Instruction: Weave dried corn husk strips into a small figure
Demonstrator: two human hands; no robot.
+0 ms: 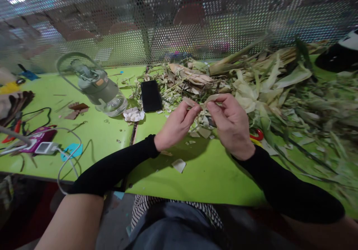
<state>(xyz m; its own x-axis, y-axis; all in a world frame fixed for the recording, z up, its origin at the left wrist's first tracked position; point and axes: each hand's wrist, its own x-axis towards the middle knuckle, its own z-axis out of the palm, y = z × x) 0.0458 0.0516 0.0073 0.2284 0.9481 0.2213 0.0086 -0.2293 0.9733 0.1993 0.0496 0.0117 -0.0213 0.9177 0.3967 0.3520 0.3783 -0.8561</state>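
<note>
Above the green table, my left hand (179,123) and my right hand (231,125) meet near the centre, both with fingers pinched. Between the fingertips is a pale, thin strip of corn husk (211,99), gripped from both sides. Cut pieces of husk (204,132) lie on the table just below the hands, and one larger cream piece (179,165) lies nearer to me. Partly hidden behind my right wrist is a red-handled tool (256,134), perhaps scissors. A broad pile of husks and leaves (260,89) spreads beyond the hands and to the right.
A clear bottle with a grey-green lid (102,87) stands at left, beside crumpled white tissue (133,114) and a black phone (151,96). Farther left are a purple power strip (40,140) and white cables. A perforated metal screen (117,30) borders the table's far side.
</note>
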